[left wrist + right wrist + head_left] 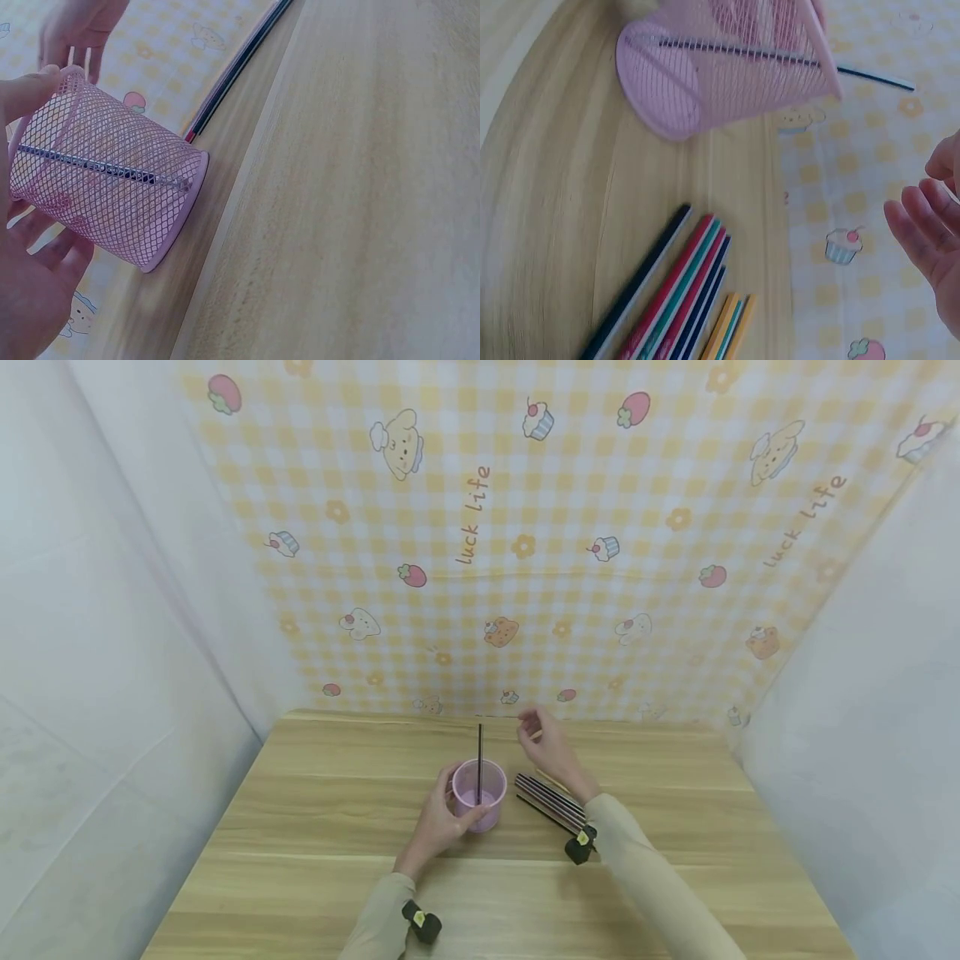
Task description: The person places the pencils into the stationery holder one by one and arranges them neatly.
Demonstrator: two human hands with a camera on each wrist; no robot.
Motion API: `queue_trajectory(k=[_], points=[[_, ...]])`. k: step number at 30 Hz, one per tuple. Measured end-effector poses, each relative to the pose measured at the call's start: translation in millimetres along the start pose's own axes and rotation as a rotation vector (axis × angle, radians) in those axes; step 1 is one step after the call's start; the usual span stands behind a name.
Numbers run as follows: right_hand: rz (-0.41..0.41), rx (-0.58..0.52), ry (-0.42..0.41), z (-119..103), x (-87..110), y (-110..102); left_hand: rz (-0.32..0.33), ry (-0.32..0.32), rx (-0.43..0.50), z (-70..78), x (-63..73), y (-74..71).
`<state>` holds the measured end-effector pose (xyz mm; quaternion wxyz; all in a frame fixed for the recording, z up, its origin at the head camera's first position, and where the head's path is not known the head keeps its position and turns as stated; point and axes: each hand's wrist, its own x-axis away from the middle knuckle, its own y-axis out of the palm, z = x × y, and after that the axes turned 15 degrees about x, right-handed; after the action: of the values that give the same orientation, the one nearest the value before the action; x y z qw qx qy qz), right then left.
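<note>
The mesh cup [478,795] is pale pink, with one dark pencil [480,760] standing in it. Beside the cup lie pencils [676,301] striped black, red, green, navy and yellow. The bench [315,827] is light wood grain. Behind the cup, the backdrop [525,527] is yellow-and-white check with strawberries, cupcakes and puppies.

Pencil [480,760] lower end behind mesh cup [478,793]; loose pencils [676,300] cut off by wrist view's bottom edge.

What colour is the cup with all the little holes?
The mesh cup is pink. The left wrist view shows it best, held by the left hand.
</note>
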<state>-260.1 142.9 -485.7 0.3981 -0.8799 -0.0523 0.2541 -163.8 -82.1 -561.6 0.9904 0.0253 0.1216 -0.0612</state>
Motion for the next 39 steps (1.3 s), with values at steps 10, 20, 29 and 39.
queue_trajectory(k=[10, 20, 29, 39], points=[[-0.045, -0.005, 0.097, 26, -4.5, -3, 0.008, 0.006, -0.001, -1.6, 0.9, -0.8], [-0.11, 0.01, 0.23, 48, -0.8, -9, -0.015, 0.003, -0.015, -2.7, 0.1, -0.9], [-0.142, 0.02, 0.191, 70, 6.9, -8, -0.008, 0.004, -0.005, -3.8, 0.5, -0.4], [-0.204, 0.041, 0.202, 85, 15.9, -2, -0.003, -0.003, 0.0, -3.4, -0.3, -1.4]])
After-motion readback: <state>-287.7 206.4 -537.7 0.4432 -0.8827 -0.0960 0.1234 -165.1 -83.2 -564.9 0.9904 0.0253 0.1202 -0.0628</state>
